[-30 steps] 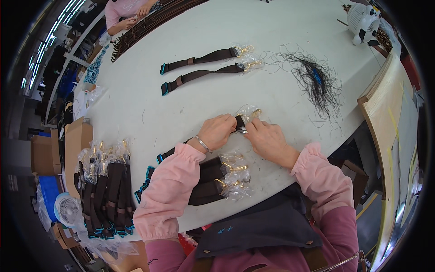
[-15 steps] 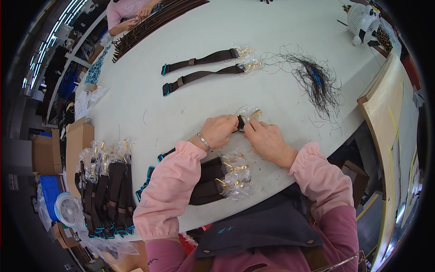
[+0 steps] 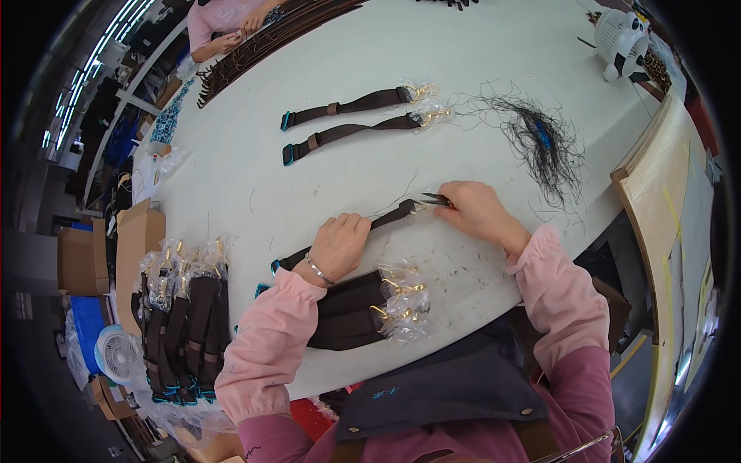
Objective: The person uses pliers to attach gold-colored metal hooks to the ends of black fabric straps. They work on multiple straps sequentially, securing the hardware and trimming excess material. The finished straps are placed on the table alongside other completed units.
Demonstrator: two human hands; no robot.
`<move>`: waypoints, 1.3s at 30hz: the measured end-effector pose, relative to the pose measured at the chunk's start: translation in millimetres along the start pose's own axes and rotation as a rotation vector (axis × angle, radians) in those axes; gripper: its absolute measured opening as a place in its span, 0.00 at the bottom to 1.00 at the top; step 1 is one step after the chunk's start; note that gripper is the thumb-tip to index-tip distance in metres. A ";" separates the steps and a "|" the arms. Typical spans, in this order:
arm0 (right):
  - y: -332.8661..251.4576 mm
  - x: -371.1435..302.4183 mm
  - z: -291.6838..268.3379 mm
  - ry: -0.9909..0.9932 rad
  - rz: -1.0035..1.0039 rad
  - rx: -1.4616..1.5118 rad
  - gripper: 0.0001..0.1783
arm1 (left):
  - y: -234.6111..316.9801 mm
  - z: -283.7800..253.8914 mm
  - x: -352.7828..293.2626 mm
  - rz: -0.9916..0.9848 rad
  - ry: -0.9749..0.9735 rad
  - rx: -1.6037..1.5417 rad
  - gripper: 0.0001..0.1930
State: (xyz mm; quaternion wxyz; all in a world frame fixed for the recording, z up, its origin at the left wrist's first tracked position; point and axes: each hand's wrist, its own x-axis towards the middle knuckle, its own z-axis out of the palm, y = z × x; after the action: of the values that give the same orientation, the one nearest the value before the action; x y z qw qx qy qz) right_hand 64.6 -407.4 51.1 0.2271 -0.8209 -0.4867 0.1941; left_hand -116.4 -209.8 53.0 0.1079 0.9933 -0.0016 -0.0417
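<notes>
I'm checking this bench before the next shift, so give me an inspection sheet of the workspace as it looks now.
Surface: white table, with thread bits near the hands.
Job's things: dark brown strap lying flat under the left hand; small snips at the strap's end in the right hand.
Clutter: two finished straps farther up; strap pile with bagged gold clasps at the near edge; bundled straps at left; tangle of cut threads.
Grippers: both hands bare, pink sleeves.
Cables: nothing seen.
Surroundings: cardboard boxes, small fans, another person at the far end.
</notes>
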 end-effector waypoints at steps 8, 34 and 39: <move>-19.7 1.6 9.4 0.282 -0.098 -0.084 0.11 | -26.9 16.7 6.1 -0.145 0.097 -0.511 0.08; -19.4 3.8 -22.2 0.049 -0.098 -0.133 0.13 | 11.1 34.3 44.2 0.031 0.281 -0.281 0.05; -29.6 23.7 -18.6 -0.018 -0.199 -0.110 0.13 | 9.1 36.4 47.4 0.007 0.283 -0.335 0.03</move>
State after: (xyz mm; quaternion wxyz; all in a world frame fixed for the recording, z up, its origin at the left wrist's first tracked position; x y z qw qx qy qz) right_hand 64.3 -377.3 80.7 0.1956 -0.7780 -0.5777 0.1508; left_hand -72.2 -227.0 15.7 0.2705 0.9575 0.0172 0.0988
